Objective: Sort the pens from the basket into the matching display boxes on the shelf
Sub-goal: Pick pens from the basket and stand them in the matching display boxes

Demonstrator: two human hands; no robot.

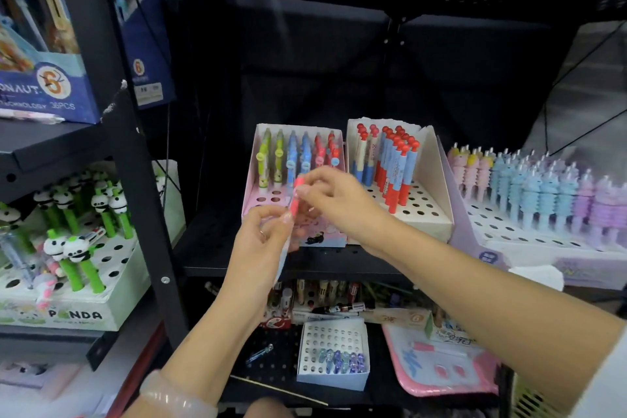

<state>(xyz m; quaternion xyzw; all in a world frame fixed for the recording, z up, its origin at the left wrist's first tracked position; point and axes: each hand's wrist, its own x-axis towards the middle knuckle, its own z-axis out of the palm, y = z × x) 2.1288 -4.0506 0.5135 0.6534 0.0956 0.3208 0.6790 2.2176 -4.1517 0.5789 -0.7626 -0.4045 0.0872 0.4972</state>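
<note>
A pink pen point(296, 195) is held upright between both hands in front of the pink display box point(252, 193). My right hand point(334, 197) pinches its upper end. My left hand point(259, 244) pinches its lower end. That box holds green, blue and red pens in its back rows, with open holes in front. Beside it stands a white display box point(431, 214) with red-and-blue pens. The basket is not in view.
A lilac box point(481, 234) of pastel pens fills the right of the shelf. A panda pen box point(112, 282) sits on the left shelf behind a black upright post point(149, 214). Below lie a white holed box point(332, 380), a pink tray point(400, 363) and loose pens.
</note>
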